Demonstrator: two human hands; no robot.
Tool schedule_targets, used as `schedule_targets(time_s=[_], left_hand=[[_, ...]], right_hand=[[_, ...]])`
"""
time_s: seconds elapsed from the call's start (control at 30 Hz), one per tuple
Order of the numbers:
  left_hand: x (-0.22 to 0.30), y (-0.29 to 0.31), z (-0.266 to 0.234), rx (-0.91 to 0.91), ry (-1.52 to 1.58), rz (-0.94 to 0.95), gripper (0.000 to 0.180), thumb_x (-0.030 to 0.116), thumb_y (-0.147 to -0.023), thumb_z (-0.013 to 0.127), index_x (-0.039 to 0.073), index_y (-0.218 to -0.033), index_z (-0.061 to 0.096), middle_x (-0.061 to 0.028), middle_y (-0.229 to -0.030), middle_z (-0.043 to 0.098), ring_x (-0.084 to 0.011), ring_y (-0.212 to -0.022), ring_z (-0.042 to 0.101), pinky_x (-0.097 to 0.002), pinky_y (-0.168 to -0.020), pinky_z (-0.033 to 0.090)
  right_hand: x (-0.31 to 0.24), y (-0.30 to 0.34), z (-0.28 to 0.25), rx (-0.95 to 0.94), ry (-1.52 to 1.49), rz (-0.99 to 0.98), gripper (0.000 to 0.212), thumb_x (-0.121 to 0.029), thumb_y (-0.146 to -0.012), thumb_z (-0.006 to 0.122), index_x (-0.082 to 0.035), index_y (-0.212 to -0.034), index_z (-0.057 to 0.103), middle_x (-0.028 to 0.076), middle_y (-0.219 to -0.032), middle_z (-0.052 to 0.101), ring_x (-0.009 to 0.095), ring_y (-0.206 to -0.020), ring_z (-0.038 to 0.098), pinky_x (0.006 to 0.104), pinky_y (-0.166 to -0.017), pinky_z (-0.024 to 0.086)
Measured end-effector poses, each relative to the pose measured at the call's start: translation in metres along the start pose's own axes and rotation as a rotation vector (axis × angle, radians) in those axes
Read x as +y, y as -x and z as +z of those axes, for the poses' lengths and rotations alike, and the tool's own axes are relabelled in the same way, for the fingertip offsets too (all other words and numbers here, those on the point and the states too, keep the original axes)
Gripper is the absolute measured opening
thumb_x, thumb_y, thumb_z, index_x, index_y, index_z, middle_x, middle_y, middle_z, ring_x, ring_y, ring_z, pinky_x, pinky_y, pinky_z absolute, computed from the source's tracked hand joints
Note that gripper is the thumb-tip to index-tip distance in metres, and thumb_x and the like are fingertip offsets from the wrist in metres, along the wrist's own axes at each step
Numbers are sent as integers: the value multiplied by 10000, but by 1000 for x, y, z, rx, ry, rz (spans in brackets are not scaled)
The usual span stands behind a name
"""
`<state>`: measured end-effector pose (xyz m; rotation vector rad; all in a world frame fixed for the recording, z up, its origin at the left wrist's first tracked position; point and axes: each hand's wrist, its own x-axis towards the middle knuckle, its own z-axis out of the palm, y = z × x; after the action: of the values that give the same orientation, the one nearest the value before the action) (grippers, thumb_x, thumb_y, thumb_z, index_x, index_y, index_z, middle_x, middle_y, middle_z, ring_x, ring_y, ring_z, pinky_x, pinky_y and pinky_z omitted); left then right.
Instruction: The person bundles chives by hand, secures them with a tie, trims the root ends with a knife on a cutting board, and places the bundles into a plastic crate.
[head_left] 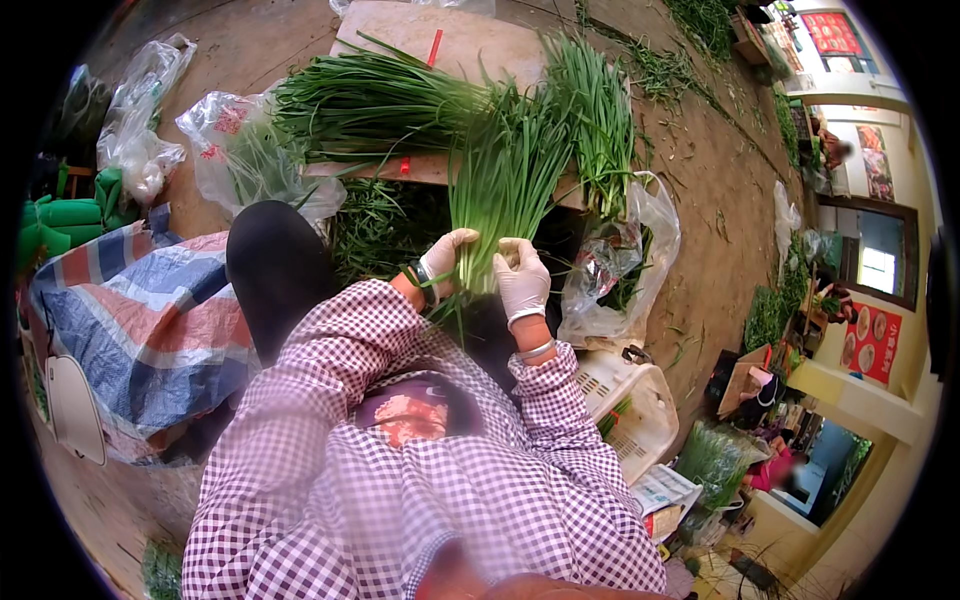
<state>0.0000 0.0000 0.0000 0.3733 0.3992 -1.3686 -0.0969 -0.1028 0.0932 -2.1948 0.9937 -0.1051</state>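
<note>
A loose bunch of long green chives (510, 165) fans out in front of me, its pale stem ends toward my body. My left hand (447, 260), in a whitish glove, is closed on the left side of the stems. The right hand (522, 284), gloved too, has its fingers bent and pinched at the right side of the pale ends. Beyond, a thick pile of chives (385, 108) lies across a low board (490, 40), leaves to the left. Another bundle of chives (592, 120) hangs over the board's right edge.
Clear plastic bags (240, 150) lie left of the board, and another bag (640, 265) sits at its right. A striped tarp sack (150, 330) stands at my left, a pale plastic crate (640, 415) at my right. Leaf scraps litter the floor; people sit farther right.
</note>
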Motion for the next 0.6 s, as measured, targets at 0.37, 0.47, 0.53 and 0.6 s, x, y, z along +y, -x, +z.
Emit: schedule_targets(time_s=[0.37, 0.47, 0.53, 0.6], left_hand=[[3, -2, -16, 101, -58, -14, 303, 333, -903, 530, 61, -965, 647, -111, -905, 699, -257, -775, 675, -422, -735, 573], [6, 9, 12, 100, -8, -131, 279, 324, -909, 530, 78, -983, 639, -96, -879, 688, -260, -756, 666, -432, -727, 570], [5, 6, 7, 101, -30, -79, 251, 316, -909, 548, 94, -988, 634, -82, -874, 679, -254, -762, 659, -427, -733, 567], [4, 6, 7, 75, -49, -51, 221, 307, -911, 569, 109, -987, 631, -70, -878, 673, -243, -773, 653, -417, -741, 563]], right_hand=[[-28, 0, 6, -84, 333, 35, 289, -340, -784, 768, -105, -927, 679, 101, -849, 694, 274, -734, 668, 365, -696, 523], [-23, -5, 7, -134, 34, 153, 253, -264, -803, 761, -68, -937, 675, 78, -806, 689, 191, -710, 662, 303, -681, 514], [-16, -6, 10, -125, -185, 139, 215, -209, -820, 745, -45, -935, 665, 64, -787, 674, 153, -707, 647, 276, -679, 506], [-2, -2, 16, -69, -368, 31, 173, -146, -834, 726, -22, -931, 655, 53, -785, 655, 118, -714, 627, 254, -680, 497]])
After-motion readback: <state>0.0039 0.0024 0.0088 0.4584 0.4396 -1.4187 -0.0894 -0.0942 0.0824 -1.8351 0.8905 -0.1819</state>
